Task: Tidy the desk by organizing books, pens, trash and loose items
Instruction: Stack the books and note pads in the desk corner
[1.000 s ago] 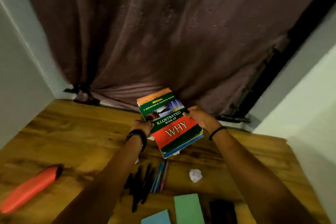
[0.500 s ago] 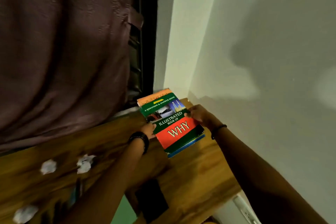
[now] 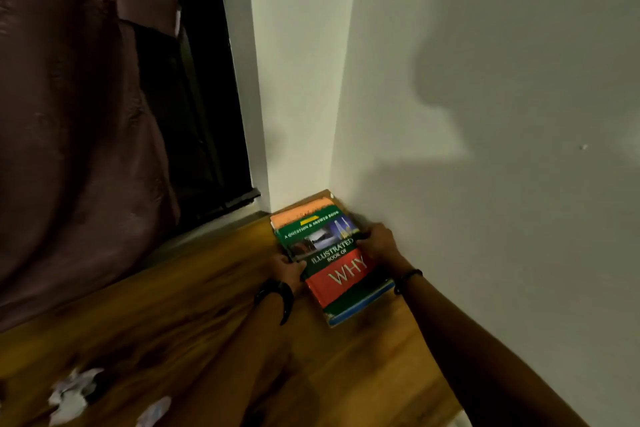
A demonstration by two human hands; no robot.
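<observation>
A small stack of books (image 3: 332, 267), topped by a glossy green-and-red cover titled "Illustrated Book of WHY", with an orange book and a blue-edged one showing beneath it, is held between the two hands at the far corner of the brown wooden table (image 3: 173, 322). The left hand (image 3: 289, 269) grips the stack's left edge, thumb curled onto the cover. The right hand (image 3: 379, 246) clasps the right edge, fingers wrapped over it, just beside the pale white wall (image 3: 485, 149). Whether the stack's underside touches the table cannot be told. A broad black watch-like band (image 3: 275, 298) circles the left wrist and a thin black band (image 3: 407, 279) the right. Crumpled white paper balls (image 3: 69, 395) lie on the table well to the left of the left hand, nearer the person. A dark brown curtain (image 3: 69, 114) hangs beyond the table, left of both hands.
</observation>
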